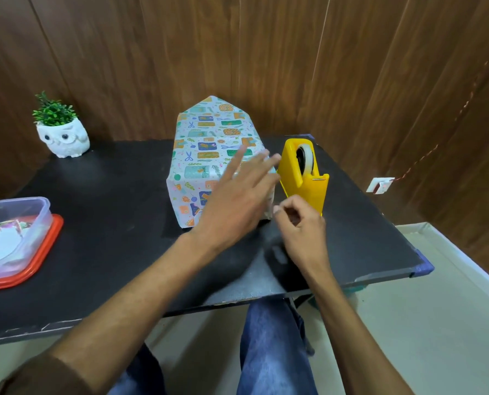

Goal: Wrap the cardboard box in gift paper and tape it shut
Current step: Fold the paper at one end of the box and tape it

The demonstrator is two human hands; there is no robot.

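The cardboard box in patterned gift paper [206, 149] sits in the middle of the black bench [109, 223]. Our left hand [234, 201] spreads wide over its near right corner. Our right hand [300, 223] curls beside the yellow tape dispenser [306, 183]; we cannot tell whether it pinches tape.
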